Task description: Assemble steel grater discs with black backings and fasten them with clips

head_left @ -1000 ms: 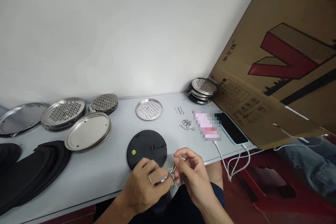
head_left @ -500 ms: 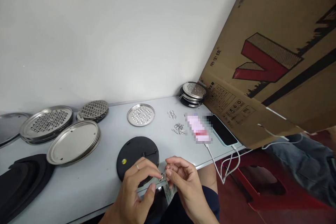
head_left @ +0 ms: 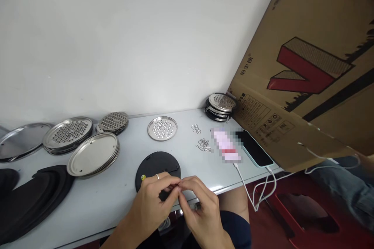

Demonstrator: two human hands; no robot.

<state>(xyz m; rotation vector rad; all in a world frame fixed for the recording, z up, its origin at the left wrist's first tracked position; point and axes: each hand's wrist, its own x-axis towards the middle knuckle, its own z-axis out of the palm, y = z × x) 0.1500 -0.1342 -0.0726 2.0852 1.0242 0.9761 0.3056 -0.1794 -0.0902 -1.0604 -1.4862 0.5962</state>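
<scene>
My left hand [head_left: 154,202] and my right hand [head_left: 201,204] meet fingertip to fingertip at the table's front edge. Both are closed in a pinch on a small metal wire clip, now almost wholly hidden by the fingers. A black round disc [head_left: 157,163] with a yellow sticker lies on the table just behind my left hand, which covers its front part. Farther back sit a small pile of metal wire clips [head_left: 203,145] and several metal rings [head_left: 196,128]. A round metal grater plate [head_left: 162,128] lies flat behind the disc.
Stacked grater plates [head_left: 68,132], plain metal discs [head_left: 93,155] and black curved parts [head_left: 35,202] fill the left side. Assembled discs [head_left: 220,105] stand in the back corner by a cardboard box [head_left: 292,97]. Two phones trail white cables [head_left: 244,181] over the edge. A red stool [head_left: 306,214] stands right.
My hands have come together. The left fingers have closed from a looser spread, and the metal wire clip seen between the hands is now covered. The view has shifted slightly left.
</scene>
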